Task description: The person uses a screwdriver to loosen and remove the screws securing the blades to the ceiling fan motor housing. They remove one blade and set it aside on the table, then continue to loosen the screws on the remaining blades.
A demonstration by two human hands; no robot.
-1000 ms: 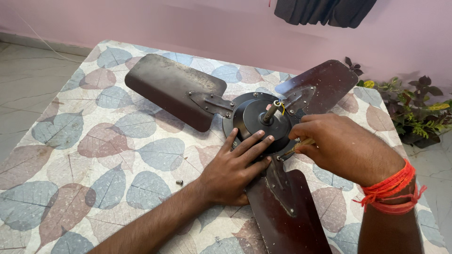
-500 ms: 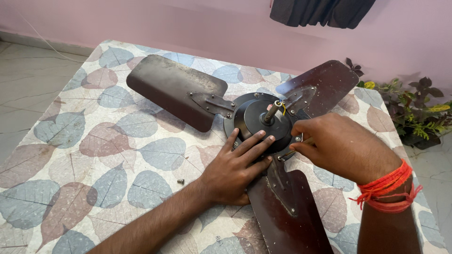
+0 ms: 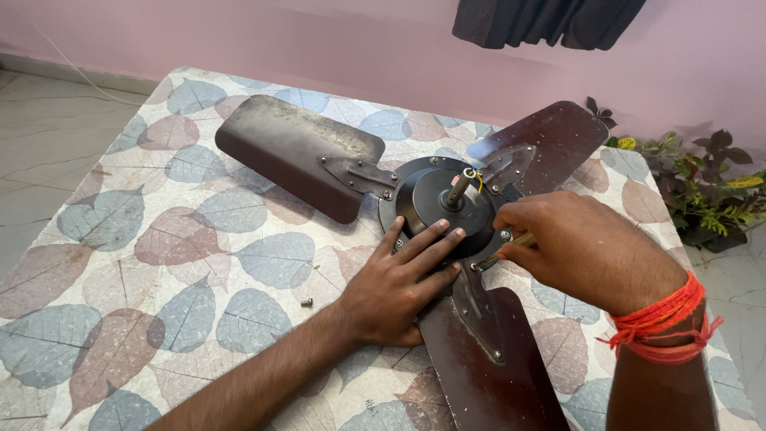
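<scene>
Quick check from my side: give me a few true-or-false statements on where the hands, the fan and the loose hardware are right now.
1. The left hand lies flat on the dark round motor housing of the brown three-bladed ceiling fan. True.
2. The right hand is empty. False: it holds a slim screwdriver with its tip at a screw on the housing rim.
3. A small loose screw lies on the leaf-patterned tablecloth, left of the left forearm. True.
4. The blade on the left has been taken off the housing. False: its metal bracket is attached at the housing.
5. The right wrist wears a blue watch. False: it wears red thread bands.
</scene>
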